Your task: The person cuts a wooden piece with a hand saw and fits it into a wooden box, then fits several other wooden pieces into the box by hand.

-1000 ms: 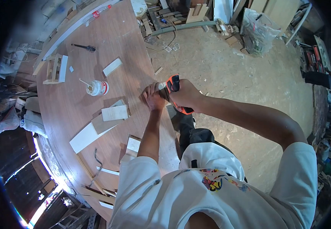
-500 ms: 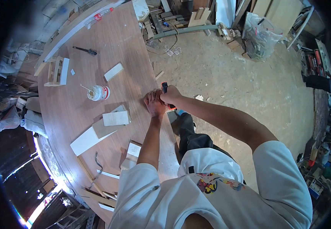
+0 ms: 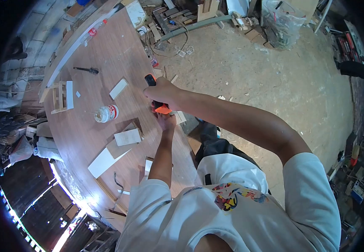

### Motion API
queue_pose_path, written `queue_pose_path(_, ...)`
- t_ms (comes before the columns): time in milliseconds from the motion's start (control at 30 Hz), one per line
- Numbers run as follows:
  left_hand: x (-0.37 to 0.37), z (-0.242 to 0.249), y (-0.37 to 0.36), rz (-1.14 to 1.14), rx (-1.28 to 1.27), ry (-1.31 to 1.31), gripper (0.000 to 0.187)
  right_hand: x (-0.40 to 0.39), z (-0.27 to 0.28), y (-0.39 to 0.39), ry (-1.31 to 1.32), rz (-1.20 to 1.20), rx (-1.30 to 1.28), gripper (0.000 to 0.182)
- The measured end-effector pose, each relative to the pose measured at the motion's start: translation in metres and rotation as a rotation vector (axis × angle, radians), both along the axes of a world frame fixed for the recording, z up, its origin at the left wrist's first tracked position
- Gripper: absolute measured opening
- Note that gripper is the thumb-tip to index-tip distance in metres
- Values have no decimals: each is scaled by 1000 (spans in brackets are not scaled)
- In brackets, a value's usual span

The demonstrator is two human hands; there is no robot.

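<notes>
My right hand is wrapped round an orange and black tool near the table's right edge. Just below it, my left hand has its fingers mostly hidden under the tool. A light board piece shows beside my left hand, at the table edge. To the left on the brown table are a white block and an open jar with a red and white label. Nearer me, another white block lies on a long white board.
A small wooden frame stands at the table's left, with a dark-handled tool behind it. A curved metal piece lies nearer me. Scraps, a cable and a plastic bag are on the floor beyond.
My right hand and the orange and black tool have moved left, over my left hand. The light board piece now shows at the table edge. The whole view has shifted slightly.
</notes>
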State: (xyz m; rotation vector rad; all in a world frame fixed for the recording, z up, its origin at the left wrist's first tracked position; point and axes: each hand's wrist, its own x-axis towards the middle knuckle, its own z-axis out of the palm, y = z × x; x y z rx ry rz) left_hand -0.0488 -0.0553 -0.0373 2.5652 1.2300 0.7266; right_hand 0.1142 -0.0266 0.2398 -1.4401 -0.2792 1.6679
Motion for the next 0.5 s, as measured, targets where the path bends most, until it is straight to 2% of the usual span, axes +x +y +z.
queue_pose_path(67,-5,-15,2,-32,-48,20,56,5,6,-2,12,12,18,20)
queue_pose_path(200,6,15,0,-6,-80,-16,50,15,8,-4,20,-30,-38,20)
queue_pose_path(267,10,30,-1,24,-25,59,42,21,2,-6,34,-56,-40,20)
queue_pose_path(333,15,28,3,-1,65,-5,35,30,-6,-9,113,-24,34,20)
queue_pose_path(400,16,31,3,6,-8,-62,34,33,-4,-19,115,-45,68,17)
queue_pose_path(433,12,31,2,3,-74,43,36,33,-4,-24,147,-84,73,16)
queue_pose_path(500,13,41,1,-21,-130,18,38,33,0,-33,170,-111,87,15)
